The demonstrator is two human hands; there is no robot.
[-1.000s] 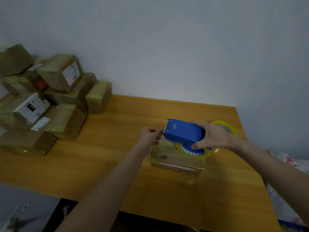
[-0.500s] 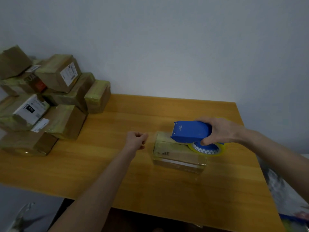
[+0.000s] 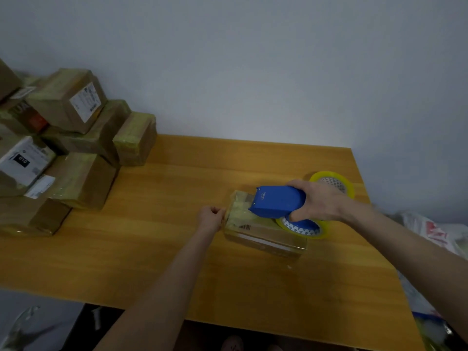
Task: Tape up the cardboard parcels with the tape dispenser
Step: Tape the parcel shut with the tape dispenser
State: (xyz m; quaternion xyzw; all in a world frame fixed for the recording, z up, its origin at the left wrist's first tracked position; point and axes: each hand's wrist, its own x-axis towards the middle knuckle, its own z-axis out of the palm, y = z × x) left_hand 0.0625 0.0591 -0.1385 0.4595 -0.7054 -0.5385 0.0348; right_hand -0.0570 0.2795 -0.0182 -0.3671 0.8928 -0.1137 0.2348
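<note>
The right hand (image 3: 320, 201) grasps the blue plastic tape dispenser (image 3: 277, 202) atop the tape-wrapped brown cardboard parcel (image 3: 263, 235) near the wooden table's (image 3: 177, 198) right edge. The curled left hand (image 3: 211, 219) meets the parcel's left end; whether it holds anything cannot be told.

Your small, tape-wrapped cardboard parcel (image 3: 263, 236) lies flat on the right half of the table (image 3: 177, 249), with your left hand (image 3: 210, 219) curled against its left end. Your right hand (image 3: 319, 201) grips the blue tape dispenser (image 3: 278, 202), nose tilted down onto the parcel's top. More taped parcels (image 3: 76, 138) are stacked at the far left.
</note>
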